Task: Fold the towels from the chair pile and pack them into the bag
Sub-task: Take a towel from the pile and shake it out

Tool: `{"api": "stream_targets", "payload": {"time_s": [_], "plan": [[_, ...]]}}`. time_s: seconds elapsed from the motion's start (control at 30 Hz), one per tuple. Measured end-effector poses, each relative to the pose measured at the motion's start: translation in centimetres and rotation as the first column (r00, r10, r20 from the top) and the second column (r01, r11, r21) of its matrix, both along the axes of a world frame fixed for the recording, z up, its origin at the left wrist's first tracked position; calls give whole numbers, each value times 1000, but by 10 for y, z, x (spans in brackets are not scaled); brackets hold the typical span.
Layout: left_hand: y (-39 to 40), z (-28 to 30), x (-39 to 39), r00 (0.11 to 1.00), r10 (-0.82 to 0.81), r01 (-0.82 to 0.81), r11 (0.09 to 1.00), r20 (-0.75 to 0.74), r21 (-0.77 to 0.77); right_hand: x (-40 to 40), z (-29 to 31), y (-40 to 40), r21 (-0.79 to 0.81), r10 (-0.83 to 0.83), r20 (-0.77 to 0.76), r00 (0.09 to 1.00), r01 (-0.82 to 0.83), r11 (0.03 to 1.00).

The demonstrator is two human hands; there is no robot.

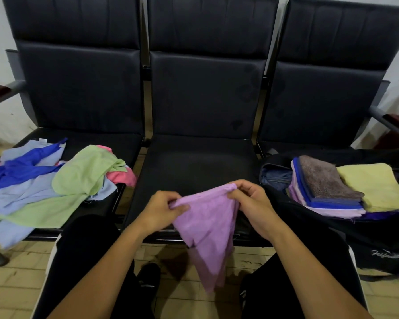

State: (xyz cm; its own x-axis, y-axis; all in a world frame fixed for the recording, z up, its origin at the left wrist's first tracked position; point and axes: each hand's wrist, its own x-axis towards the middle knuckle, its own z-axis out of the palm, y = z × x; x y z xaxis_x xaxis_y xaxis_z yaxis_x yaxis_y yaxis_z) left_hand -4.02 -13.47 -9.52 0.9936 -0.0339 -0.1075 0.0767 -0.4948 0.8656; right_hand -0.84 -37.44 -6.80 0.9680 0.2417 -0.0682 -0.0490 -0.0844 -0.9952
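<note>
A purple towel (207, 226) hangs in front of the middle seat, its lower end drooping toward the floor. My left hand (161, 210) pinches its upper left edge, and my right hand (251, 201) pinches the upper right corner. On the left seat lies a loose pile of towels (55, 180) in green, blue, light blue and pink. A black bag (332, 229) lies open on the right seat. Inside it rests a folded stack (325, 187) of brown, blue and lilac towels beside a folded yellow towel (376, 187).
Three joined black chairs (200, 164) face me, with armrests at both ends. My legs in black trousers and my shoes (148, 282) stand on the tiled floor below the towel.
</note>
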Motion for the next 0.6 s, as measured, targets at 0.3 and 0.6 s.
{"api": "stream_targets", "payload": {"time_s": [0.3,0.6], "plan": [[12,19,-13,994,-64,5,832,-87,-555,5,-11,-7,-156,-2,0,1000,2,988],[11,32,-19,986,-152,40,628,-72,-777,-3,0,0,286,192,-220,956,-125,950]]}}
